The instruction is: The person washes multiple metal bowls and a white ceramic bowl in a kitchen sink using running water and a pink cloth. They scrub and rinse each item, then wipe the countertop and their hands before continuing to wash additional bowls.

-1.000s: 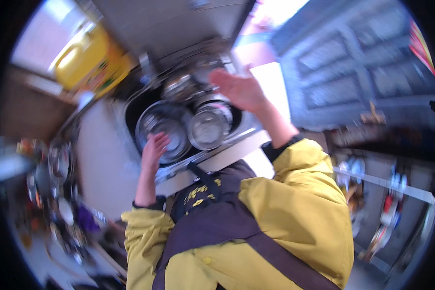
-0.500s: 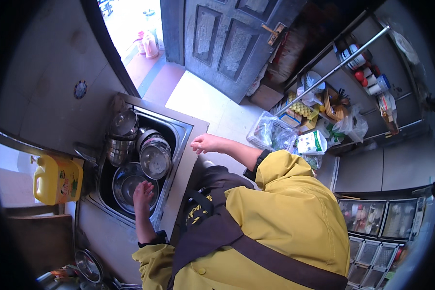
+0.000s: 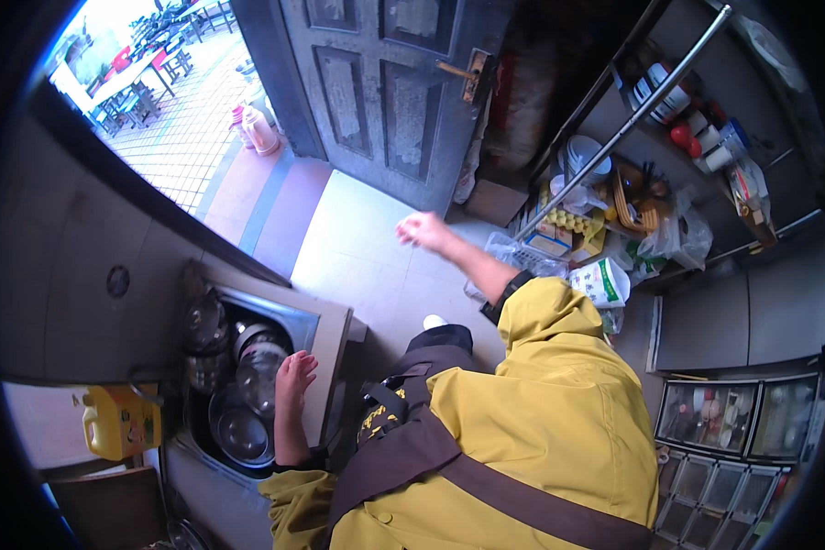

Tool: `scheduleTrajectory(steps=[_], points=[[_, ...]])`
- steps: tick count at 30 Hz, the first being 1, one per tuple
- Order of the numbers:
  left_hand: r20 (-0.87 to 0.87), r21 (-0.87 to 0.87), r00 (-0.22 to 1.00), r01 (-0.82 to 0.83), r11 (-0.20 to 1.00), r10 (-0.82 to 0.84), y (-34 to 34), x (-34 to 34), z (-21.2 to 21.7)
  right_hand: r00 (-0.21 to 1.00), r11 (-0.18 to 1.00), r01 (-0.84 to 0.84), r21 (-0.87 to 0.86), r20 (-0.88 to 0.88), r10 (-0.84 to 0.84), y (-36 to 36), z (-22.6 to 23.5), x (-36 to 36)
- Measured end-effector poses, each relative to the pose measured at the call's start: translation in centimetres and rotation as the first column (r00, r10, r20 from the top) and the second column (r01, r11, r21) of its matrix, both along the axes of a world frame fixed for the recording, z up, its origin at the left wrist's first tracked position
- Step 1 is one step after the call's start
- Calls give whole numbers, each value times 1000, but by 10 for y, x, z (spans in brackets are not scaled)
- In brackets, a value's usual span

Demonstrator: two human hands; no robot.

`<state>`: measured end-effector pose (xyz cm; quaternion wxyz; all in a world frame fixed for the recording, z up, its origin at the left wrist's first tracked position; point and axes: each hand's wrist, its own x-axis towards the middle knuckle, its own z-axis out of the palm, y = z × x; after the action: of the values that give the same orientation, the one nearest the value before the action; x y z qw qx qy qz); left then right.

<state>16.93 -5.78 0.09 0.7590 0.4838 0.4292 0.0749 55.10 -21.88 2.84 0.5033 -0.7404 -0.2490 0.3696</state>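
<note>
The person stands side-on to a sink [image 3: 289, 319] with both hands empty. The left hand [image 3: 295, 378] hangs over the sink's near edge, fingers loosely bent and apart, closest to a shiny metal bowl [image 3: 259, 378]; whether it touches the rim is hard to tell. The right hand [image 3: 420, 231] hovers over the pale floor [image 3: 359, 240], half curled around nothing. The step in hand looks like a gap between grips, with the bowls in the sink: a wide one [image 3: 241, 434] at the bottom and a stack [image 3: 207, 332] against the far wall. Handling any of them would call for bringing the right hand back over the sink and pinching a rim.

A narrow worktop strip borders the sink, with a yellow jug [image 3: 105, 431] beyond it. A dark panelled door [image 3: 390, 105] stands open onto a tiled yard with tables and pink flasks [image 3: 261, 135]. Crowded shelves hold yellow egg trays [image 3: 566, 223] and a basket [image 3: 646, 220].
</note>
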Motion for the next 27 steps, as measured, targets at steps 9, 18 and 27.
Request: scheduleTrajectory(steps=[9, 18, 27], points=[[-135, 84, 987, 104, 991, -92, -51, 160, 25, 528, 791, 473, 388, 594, -607, -38, -32, 359], [-230, 98, 965, 152, 983, -127, -59, 219, 45, 670, 877, 443, 184, 582, -461, -20, -51, 471], [-290, 82, 943, 195, 977, -163, -61, 258, 54, 752, 823, 544, 165, 340, -565, -43, 20, 489]])
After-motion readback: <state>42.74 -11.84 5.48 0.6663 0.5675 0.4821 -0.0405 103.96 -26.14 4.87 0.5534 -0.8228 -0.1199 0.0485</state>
